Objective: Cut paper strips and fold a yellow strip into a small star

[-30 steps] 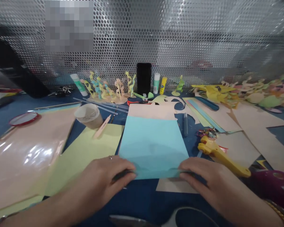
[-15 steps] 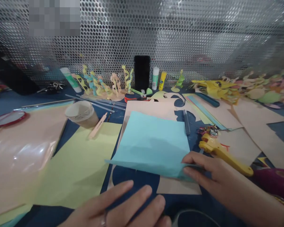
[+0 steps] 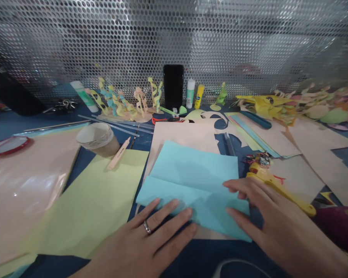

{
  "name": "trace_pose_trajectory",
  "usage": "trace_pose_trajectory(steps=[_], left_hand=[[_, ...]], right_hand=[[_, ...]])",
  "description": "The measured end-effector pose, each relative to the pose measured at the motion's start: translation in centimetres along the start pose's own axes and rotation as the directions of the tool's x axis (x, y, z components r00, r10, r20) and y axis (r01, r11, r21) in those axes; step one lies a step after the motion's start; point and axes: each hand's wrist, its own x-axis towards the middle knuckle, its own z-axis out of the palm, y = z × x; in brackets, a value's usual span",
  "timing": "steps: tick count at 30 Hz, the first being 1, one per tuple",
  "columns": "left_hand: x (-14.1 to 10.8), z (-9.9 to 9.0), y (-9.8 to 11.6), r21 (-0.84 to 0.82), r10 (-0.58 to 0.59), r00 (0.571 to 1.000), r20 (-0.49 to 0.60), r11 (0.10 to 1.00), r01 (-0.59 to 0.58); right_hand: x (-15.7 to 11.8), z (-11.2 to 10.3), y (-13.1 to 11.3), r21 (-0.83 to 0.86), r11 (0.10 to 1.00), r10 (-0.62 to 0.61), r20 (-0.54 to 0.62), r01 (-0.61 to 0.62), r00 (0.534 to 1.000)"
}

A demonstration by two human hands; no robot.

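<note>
- Lying flat on the blue sheet [image 3: 191, 181], both hands press it to the table [image 3: 168, 258], and the sheet sits straight ahead of the person, between and just beyond the two wrists.
- A fold line crosses the sheet from left to right, so its long axis runs across the body, not away from it; the near flap is turned over onto the rest.
- The left hand [image 3: 151, 239] rests with fingers spread and flat on the near-left part of the flap, a ring on one finger; it grips nothing.
- The right hand [image 3: 266, 220] lies with fingers stretched out on the sheet's right edge, also flat and gripping nothing; whether the thumb tucks under the paper cannot be told.
- Both hands touch the sheet; the left covers the near edge, the right the right end of the fold.
- Under the sheet lies a peach sheet [image 3: 185, 135]; a yellow sheet [image 3: 104, 193] lies just to the left.
- A yellow tool [image 3: 281, 189] lies just beyond the right hand, apart from the blue sheet.
- A paper cup [image 3: 97, 139] and a phone [image 3: 173, 85] stand farther back.
</note>
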Motion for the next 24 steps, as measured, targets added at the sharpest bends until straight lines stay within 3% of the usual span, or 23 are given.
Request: trace_pose_trajectory(steps=[3,6,13,24], left_hand=[[-0.1,0.3,0.0,-0.057,-0.015,0.999,-0.03,0.998,0.013],[-0.2,0.5,0.1,-0.068,-0.017,0.999,-0.039,0.998,0.014],[-0.2,0.3,-0.2,0.024,0.042,0.999,-0.005,0.999,-0.042],[-0.4,0.9,0.5,0.014,0.007,0.992,-0.125,1.0,-0.005]], right_hand=[[0.2,-0.3,-1.0,-0.101,0.946,-0.32,-0.136,0.308,0.938],[0.4,0.0,-1.9,-0.124,0.868,-0.494,-0.119,0.481,0.861],[0.2,0.4,-2.3,-0.2,0.829,-0.541,-0.049,0.522,0.84],[-0.1,0.4,-1.9,-0.281,0.822,-0.527,-0.046,0.495,0.849]])
